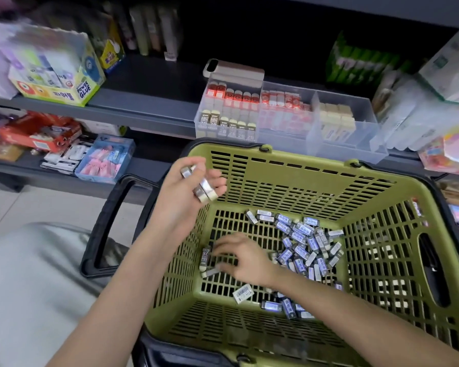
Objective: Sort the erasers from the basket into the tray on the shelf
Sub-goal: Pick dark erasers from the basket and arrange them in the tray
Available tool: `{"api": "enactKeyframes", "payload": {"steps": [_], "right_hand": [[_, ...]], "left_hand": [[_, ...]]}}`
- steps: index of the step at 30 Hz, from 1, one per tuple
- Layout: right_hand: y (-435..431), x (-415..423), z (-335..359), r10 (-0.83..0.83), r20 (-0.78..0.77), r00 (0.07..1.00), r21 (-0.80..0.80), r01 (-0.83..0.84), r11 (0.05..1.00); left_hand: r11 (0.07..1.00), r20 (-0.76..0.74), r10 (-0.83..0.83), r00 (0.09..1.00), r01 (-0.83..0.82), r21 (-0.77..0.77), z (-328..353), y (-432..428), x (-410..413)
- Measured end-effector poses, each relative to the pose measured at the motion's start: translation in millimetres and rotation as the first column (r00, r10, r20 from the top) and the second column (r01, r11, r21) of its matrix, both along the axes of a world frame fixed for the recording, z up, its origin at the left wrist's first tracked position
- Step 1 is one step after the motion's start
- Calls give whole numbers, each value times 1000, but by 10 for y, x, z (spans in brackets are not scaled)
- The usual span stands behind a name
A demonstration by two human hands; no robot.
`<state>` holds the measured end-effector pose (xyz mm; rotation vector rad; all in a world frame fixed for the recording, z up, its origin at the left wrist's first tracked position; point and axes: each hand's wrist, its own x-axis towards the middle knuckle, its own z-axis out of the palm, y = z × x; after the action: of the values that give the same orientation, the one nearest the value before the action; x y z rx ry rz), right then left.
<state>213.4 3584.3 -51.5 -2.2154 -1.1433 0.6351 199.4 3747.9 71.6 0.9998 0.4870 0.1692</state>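
Note:
A green plastic basket (pixel 289 178) with slotted walls holds several small erasers (pixel 306 247) in blue-grey sleeves, heaped on its floor. My left hand (pixel 186 192) is raised over the basket's left rim and grips a few erasers (pixel 206 190) between its fingers. My right hand (pixel 239 256) reaches down to the basket floor, its fingers touching erasers (pixel 206 256) at the left side. On the shelf behind stands a clear divided tray (pixel 355 139) with rows of erasers in red and beige sleeves.
A yellow glue box (pixel 61 83) sits on the shelf at left. A blue box of pink items (pixel 105 160) lies on the lower shelf. Green packs (pixel 361 62) and clear packages (pixel 419 115) stand at right. The basket's black handle (pixel 109 223) hangs left.

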Motion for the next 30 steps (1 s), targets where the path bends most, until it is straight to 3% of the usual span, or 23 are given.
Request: {"api": "enactKeyframes", "payload": {"steps": [2, 4, 7, 10, 13, 15, 17, 19, 20, 22, 25, 27, 29, 30], "right_hand": [[95, -13, -249, 255, 174, 951, -167, -226, 960], [203, 21, -428, 380, 279, 882, -310, -292, 905], [305, 79, -561, 401, 384, 832, -350, -271, 897], [248, 103, -621, 327, 378, 866, -339, -199, 920], [82, 116, -556, 86, 265, 960, -290, -6, 957], [-15, 190, -337, -192, 120, 974, -198, 213, 957], [-101, 332, -5, -484, -67, 873, -76, 479, 875], [-218, 464, 381, -633, -271, 725, 71, 671, 738], [-276, 493, 581, -645, -351, 678, 145, 720, 678], [-334, 468, 913, -640, -363, 677, 234, 731, 641], [-346, 354, 1132, -552, -283, 784, 237, 615, 752], [-421, 316, 1139, -438, -423, 793, 260, 570, 779], [-556, 302, 1026, -415, -584, 697, 259, 645, 719], [-645, 287, 929, -473, -542, 695, 202, 654, 729]], "left_hand": [[989, 15, -22, 1000, 24, -149, 22, 55, -4], [972, 30, -71, 997, 76, -223, 23, 69, -21], [953, 37, -117, 992, 122, -276, 24, 67, -31], [955, 19, -127, 992, 128, -268, 14, 63, -18], [979, -39, -121, 992, 112, -173, -35, 20, 0], [998, -95, -41, 995, 36, -58, -90, -52, 12], [998, -143, 47, 989, -43, 36, -152, -155, 41], [1000, -199, 19, 980, -16, 14, -180, -315, 88], [999, -226, -42, 973, 33, -44, -177, -419, 119], [970, -231, -194, 953, 151, -192, -149, -633, 173], [916, -146, -339, 930, 290, -279, -134, -865, 198], [929, -172, -312, 934, 263, -260, -185, -866, 197], [947, -265, -237, 935, 161, -279, -241, -750, 183], [947, -304, -205, 930, 110, -301, -251, -685, 179]]}}
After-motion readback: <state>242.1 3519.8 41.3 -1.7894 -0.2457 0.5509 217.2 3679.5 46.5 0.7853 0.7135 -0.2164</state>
